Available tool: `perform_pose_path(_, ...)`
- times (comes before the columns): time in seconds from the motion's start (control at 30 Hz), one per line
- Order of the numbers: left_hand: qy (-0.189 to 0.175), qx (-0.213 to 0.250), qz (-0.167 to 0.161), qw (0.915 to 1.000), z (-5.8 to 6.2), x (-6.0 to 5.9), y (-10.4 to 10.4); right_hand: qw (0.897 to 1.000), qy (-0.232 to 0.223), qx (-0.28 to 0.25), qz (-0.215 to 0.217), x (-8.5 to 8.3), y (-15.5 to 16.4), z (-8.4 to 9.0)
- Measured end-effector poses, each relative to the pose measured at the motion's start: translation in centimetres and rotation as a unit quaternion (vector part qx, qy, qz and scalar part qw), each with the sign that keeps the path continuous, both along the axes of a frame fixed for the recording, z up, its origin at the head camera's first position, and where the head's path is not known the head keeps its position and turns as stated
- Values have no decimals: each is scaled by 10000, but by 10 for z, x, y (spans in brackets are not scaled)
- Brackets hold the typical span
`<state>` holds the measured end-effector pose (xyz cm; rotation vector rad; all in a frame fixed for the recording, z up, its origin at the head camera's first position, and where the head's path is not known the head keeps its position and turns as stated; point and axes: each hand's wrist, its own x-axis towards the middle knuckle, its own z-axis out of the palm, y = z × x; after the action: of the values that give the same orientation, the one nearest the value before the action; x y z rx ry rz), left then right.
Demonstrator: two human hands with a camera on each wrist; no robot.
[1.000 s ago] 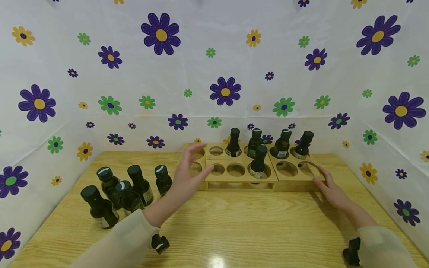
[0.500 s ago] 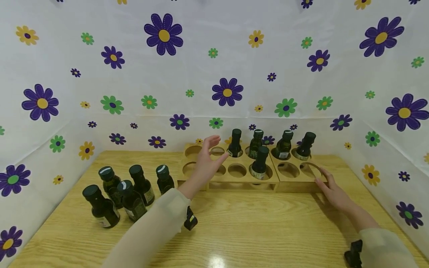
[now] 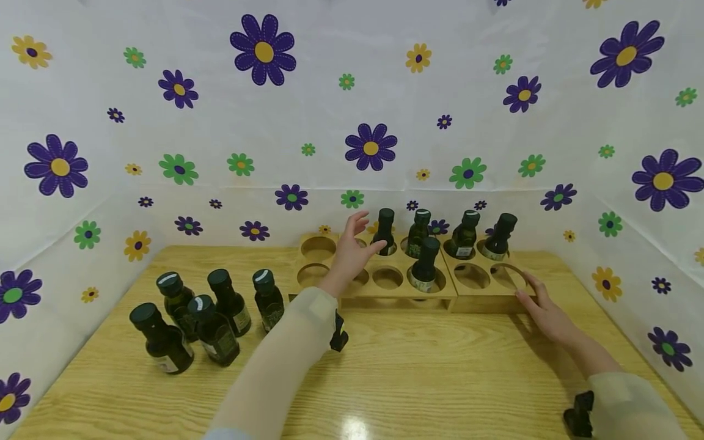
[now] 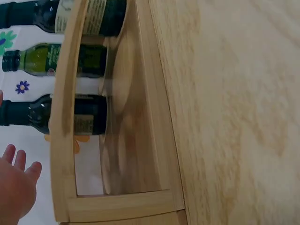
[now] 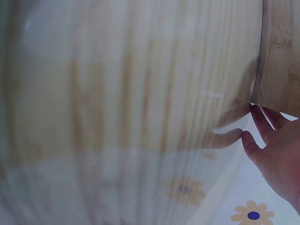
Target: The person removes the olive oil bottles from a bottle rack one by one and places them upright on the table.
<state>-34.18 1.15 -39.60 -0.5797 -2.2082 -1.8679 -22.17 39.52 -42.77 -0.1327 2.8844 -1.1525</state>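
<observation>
The wooden rack [image 3: 385,287] sits at 12 o'clock on the surface [image 3: 418,379], five dark bottles [image 3: 425,264] standing in it. The left hand [image 3: 352,250], fingers spread, hovers beside the back-row bottle [image 3: 384,232]. The right hand [image 3: 541,308] rests flat-fingered against the rack's 3 o'clock end. Five loose bottles [image 3: 217,330] stand at 9 o'clock.

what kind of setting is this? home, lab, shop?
Most likely a staged recording booth, not a lived-in room. Flower-print sheeting walls in a wooden table on three sides, and the only props are dark bottles and a wooden rack. Both hands wear wrist cameras.
</observation>
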Motion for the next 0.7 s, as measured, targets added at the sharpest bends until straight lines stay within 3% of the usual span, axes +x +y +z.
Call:
perform_pose_path(0.43,-628,7,176,9979,-2,-12,11,10000,-36,13,25,0,0,3)
perform_pose_path(0.7,-727,-285,156,9968,-11,-19,19,9999,48,98,-6,1,-2,2)
